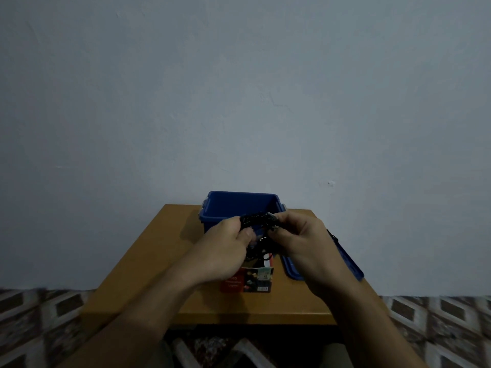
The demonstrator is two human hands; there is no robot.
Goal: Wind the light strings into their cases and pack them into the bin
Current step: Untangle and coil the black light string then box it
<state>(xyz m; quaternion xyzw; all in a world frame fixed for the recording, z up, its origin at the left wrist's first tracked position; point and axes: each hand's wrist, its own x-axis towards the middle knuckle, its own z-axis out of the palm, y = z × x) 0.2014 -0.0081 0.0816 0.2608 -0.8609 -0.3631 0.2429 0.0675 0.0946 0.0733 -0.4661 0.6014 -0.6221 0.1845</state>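
Two bare hands meet above the middle of a small wooden bench [148, 264], both closed on one tangled bundle of dark light string [256, 218]. The left hand [225, 245] has its fingers [233, 224] curled over the bundle's left end, thumb pressed in beneath. The right hand [300, 239] pinches the right end between thumb and fingertips, with loose loops of the string hanging down between the two palms. Just behind the hands stands an open blue bin [239, 203] at the far edge of the bench, against a plain pale wall [239, 88]; what lies inside it cannot be told. The bin's blue lid [292, 272] lies flat on the bench to the right, partly hidden under the right wrist. Below the hands, near the front of the bench, stands a red and dark printed case [247, 281], its top reaching the hanging loops. A patterned floor [39, 314] shows on either side of the bench
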